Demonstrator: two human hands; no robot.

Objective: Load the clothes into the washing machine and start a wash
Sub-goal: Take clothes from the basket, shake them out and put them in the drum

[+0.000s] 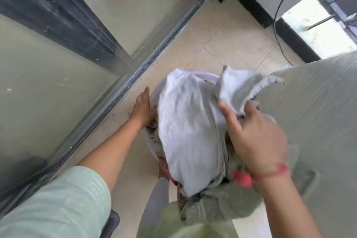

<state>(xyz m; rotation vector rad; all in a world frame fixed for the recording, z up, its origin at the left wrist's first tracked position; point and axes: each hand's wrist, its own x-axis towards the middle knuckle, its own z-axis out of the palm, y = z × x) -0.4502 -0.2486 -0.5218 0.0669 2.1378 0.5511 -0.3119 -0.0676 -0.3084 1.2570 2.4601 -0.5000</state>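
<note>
A pale round tub (pixel 154 93) full of clothes stands on the floor in front of me. A big white garment (pixel 183 121) drapes over the heap, with grey-green clothes (pixel 218 203) spilling out at the near side. My left hand (pixel 142 107) lies against the tub's left rim, its fingers partly hidden by cloth. My right hand (pixel 255 137), with a red thread at the wrist, grips a light grey cloth (pixel 237 87) and lifts it above the pile. The image is blurred by motion.
A grey covered surface (pixel 318 112), possibly the washing machine under a cover, fills the right side. A dark-framed sliding glass door (pixel 63 31) runs along the left. A black cable (pixel 276 25) hangs at the back right. Beige tiled floor (pixel 222 33) lies beyond the tub.
</note>
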